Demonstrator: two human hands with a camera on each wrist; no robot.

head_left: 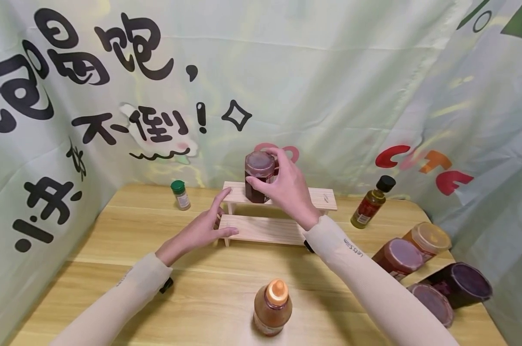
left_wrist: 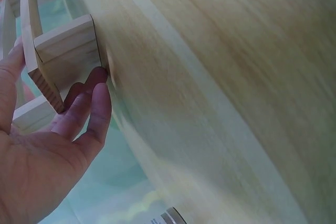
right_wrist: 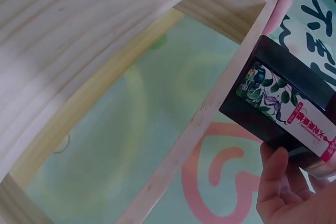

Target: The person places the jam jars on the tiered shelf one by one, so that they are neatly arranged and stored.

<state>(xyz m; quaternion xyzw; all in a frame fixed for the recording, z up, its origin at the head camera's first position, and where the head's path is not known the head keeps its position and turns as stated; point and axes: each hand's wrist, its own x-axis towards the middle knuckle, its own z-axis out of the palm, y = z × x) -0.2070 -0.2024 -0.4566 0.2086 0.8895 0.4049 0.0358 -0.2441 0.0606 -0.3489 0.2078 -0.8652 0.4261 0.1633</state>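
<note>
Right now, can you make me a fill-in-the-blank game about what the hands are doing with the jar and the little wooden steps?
1. The right hand holds a dark jar on the ____ step of the wooden rack.
2. The left hand touches the rack at its ____ end.
3. The small bottle standing left of the rack has a ____ cap.
4. The squeeze bottle nearest the camera has an ____ cap.

Missing words: top; left; green; orange

jar (head_left: 259, 177) on rack (head_left: 326, 198) top step | bottle (head_left: 272, 307) before rack
</note>
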